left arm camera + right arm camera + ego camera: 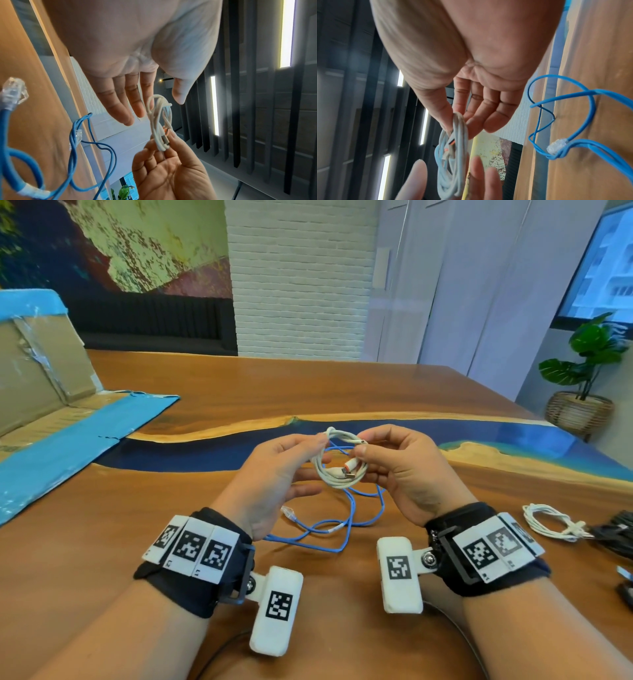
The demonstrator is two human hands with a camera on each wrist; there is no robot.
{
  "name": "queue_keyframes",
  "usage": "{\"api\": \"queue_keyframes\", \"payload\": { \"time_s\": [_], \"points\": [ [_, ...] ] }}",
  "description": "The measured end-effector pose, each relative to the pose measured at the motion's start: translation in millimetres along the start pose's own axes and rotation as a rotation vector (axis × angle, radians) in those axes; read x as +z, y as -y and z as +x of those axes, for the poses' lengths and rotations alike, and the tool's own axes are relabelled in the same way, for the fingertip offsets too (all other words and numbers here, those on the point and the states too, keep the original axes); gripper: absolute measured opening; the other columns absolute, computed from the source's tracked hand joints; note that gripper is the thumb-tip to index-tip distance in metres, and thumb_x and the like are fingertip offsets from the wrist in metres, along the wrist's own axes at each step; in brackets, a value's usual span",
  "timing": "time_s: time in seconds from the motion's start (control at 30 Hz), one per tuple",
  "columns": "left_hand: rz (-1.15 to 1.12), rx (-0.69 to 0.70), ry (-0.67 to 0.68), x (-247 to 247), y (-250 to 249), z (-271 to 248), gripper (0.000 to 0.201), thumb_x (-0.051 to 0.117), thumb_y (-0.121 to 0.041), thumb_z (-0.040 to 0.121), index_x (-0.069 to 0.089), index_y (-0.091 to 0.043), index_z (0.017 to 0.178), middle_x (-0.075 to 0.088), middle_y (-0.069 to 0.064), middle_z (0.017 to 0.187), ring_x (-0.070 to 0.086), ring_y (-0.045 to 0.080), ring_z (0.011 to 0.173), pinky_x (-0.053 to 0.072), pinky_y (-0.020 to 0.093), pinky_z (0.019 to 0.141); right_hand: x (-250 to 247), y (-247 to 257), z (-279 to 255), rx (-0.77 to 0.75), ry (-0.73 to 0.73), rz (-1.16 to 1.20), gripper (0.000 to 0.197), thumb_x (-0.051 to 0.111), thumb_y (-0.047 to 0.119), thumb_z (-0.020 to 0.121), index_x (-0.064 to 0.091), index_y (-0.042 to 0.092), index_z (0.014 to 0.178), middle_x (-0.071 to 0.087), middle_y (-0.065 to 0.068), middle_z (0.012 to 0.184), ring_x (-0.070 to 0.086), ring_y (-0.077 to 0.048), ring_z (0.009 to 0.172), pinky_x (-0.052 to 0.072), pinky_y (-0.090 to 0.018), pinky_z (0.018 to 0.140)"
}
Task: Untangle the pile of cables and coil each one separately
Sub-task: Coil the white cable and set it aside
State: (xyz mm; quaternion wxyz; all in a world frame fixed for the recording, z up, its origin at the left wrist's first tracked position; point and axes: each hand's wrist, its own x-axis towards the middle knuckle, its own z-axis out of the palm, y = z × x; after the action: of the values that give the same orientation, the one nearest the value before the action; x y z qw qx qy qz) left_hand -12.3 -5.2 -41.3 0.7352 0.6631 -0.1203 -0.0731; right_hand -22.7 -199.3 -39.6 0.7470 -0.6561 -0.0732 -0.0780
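Note:
A white USB cable (342,484), wound into a small coil with an orange-collared plug, hangs above the table between both hands. My right hand (363,445) pinches the coil's right side between thumb and fingers (171,143). My left hand (308,445) has straight fingers (132,105); its index finger touches the top of the coil (159,121) and the thumb sits just beside it. In the right wrist view the coil (452,162) hangs below my right thumb. A blue network cable (346,529) lies in loose loops on the table under the hands, its clear plug (287,512) near my left wrist.
On the wooden table (239,385) a second white cable (548,522) lies coiled and tied at the right, with a black cable (616,532) beside it. A flattened cardboard box with blue tape (51,412) covers the left side. A potted plant (589,364) stands beyond the right edge.

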Motion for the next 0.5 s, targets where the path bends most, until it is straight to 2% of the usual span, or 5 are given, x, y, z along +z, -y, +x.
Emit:
{"api": "queue_keyframes", "payload": {
  "time_s": [0.1,0.23,0.37,0.4,0.5],
  "points": [
    [0.001,-0.027,-0.039,-3,2,2,0.034,0.061,-0.044,0.097,0.076,-0.016,0.108,0.077,0.007,0.106,0.072,0.023,0.090,0.053,0.038,0.079,-5,14,1,-0.023,-0.045,-0.023,0.010,0.071,-0.003,0.088,0.069,0.005,0.093,0.072,-0.018,0.080,0.069,-0.030,0.072,0.054,-0.038,0.069],
    [-0.009,-0.009,-0.027,-9,10,7,0.033,0.064,-0.040,0.093,0.075,-0.011,0.102,0.074,0.006,0.092,0.068,0.020,0.075,0.048,0.034,0.070,-32,45,-7,-0.059,-0.090,-0.093,0.012,0.069,-0.005,0.090,0.067,0.007,0.091,0.072,-0.016,0.076,0.070,-0.031,0.072,0.054,-0.039,0.070],
    [0.059,-0.036,0.031,-17,18,21,0.047,0.070,-0.059,0.063,0.081,-0.021,0.088,0.073,-0.006,0.075,0.066,0.007,0.056,0.050,0.025,0.056,-88,75,-32,-0.050,-0.173,-0.297,0.011,0.069,-0.006,0.089,0.067,0.004,0.094,0.071,-0.016,0.076,0.069,-0.030,0.069,0.053,-0.036,0.066],
    [0.081,-0.072,0.033,-20,23,28,0.048,0.069,-0.060,0.067,0.079,-0.020,0.091,0.073,-0.009,0.072,0.066,0.005,0.053,0.049,0.026,0.057,-105,81,-40,-0.034,-0.186,-0.372,0.011,0.069,-0.005,0.089,0.067,0.003,0.095,0.072,-0.016,0.076,0.069,-0.030,0.070,0.054,-0.036,0.065],
    [0.069,-0.217,-0.012,-31,40,59,0.035,0.054,-0.047,0.098,0.070,-0.016,0.102,0.072,-0.008,0.066,0.066,0.008,0.047,0.054,0.026,0.053,-160,94,-68,0.076,-0.213,-0.627,0.008,0.071,-0.001,0.090,0.069,0.004,0.096,0.073,-0.020,0.081,0.067,-0.031,0.073,0.054,-0.034,0.064]
  ]
}}
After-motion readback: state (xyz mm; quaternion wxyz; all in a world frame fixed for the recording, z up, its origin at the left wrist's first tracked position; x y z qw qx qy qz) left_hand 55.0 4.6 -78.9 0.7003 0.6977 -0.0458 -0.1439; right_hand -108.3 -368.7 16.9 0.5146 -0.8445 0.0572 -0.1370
